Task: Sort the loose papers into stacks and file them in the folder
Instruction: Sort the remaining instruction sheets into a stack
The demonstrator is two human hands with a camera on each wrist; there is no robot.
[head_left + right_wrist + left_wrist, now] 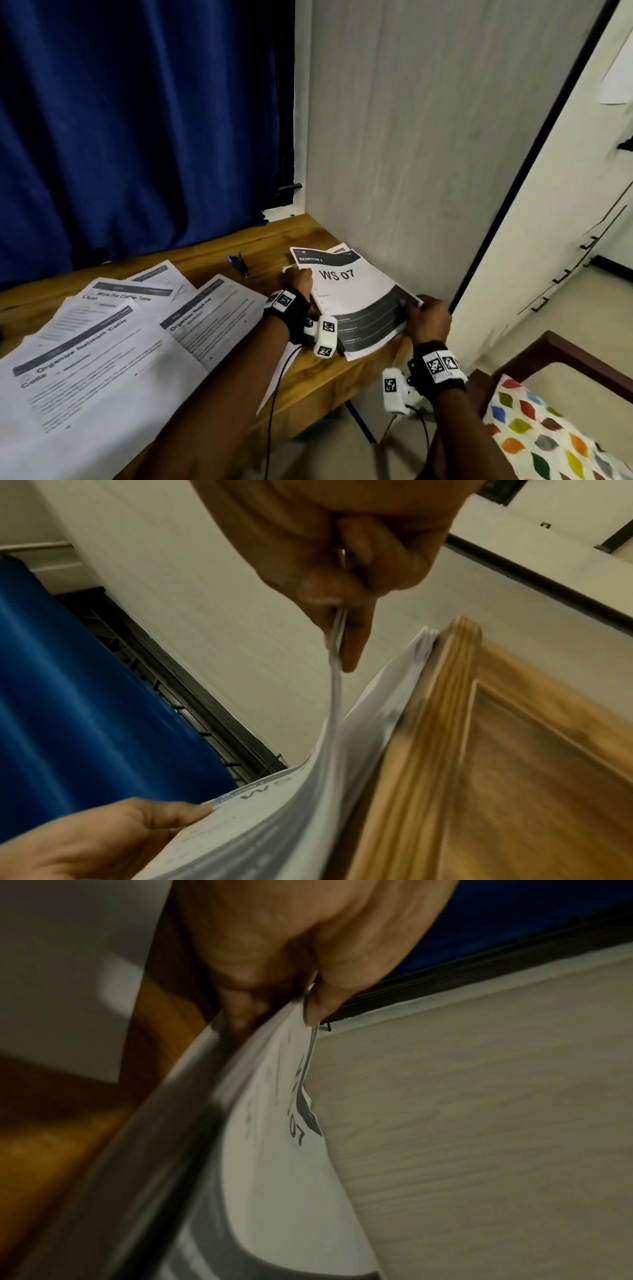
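A small stack of sheets topped by a page reading "WS 07" [346, 291] lies at the right end of the wooden table [260, 246], against the wall. My left hand [299, 279] pinches the stack's left edge [274, 1096], thumb on top. At the near right corner my right hand [426, 320] pinches the top sheets [337, 647] between thumb and fingers and bends them up off the rest. Several loose printed sheets [102, 342] lie spread over the left of the table. No folder shows in any view.
A grey wardrobe panel [428, 137] stands right behind the stack. A blue curtain [137, 120] hangs behind the table. A small blue clip [239, 262] lies on the table near the back. A chair with a patterned cushion [548, 438] sits at lower right.
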